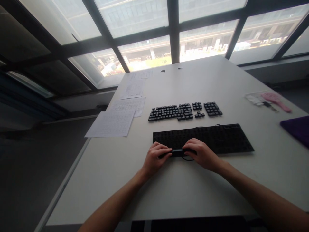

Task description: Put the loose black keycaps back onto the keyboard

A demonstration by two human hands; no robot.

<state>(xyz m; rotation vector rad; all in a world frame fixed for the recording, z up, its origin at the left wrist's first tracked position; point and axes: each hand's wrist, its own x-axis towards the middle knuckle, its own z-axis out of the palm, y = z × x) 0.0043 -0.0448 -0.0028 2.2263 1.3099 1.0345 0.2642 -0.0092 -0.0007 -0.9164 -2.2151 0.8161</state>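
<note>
A black keyboard base (217,138) with its keycaps off lies on the white table (193,83). Beyond it the removed black keycaps (184,111) sit laid out in keyboard order. Both hands meet at the base's near edge. My left hand (155,158) and my right hand (201,154) each pinch one end of a long black bar-shaped piece (178,151), likely the space bar. A thin dark wire loop (187,158) shows under my right hand.
Several printed paper sheets (112,124) lie at the table's left edge, more further back (132,88). A pink brush and small tools (272,100) rest at the right, with a purple cloth (298,127) near the right edge. Large windows stand behind the table.
</note>
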